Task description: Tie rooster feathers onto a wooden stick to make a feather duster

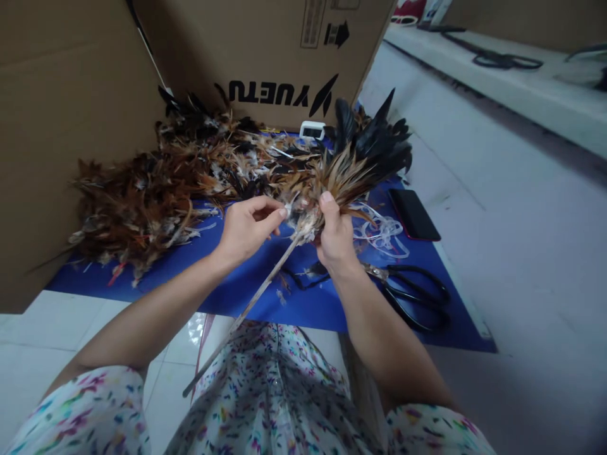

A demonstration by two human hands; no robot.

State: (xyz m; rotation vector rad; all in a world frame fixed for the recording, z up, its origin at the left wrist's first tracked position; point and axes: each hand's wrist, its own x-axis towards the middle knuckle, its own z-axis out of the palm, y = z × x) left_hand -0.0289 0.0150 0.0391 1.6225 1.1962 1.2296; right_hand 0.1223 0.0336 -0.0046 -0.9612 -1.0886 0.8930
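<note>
The floral-print clothing covering the lap and upper arms lies nearest. Above it, the feather bundle is held off the tabletop. The right grip is clamped around the bundle's bound base, thumb on top, with brown and black feathers fanning out beyond it to the upper right. A thin stick runs from that base down between the forearms, its lower end reaching past the near edge. The left grip, just beside the base, has thumb and forefinger together on a small whitish piece, too blurred to name.

Cardboard on the left and at the back, the latter with upside-down "YUETU" lettering, walls in a loose feather pile; whether either holds anything inside, I cannot tell. A small white device with a dark screen sits near the back cardboard.

Right of the right grip lie clear strands, a dark phone close to the right edge, and black-handled scissors beside the forearm. Beyond that edge, pale floor stretches to a raised ledge.
</note>
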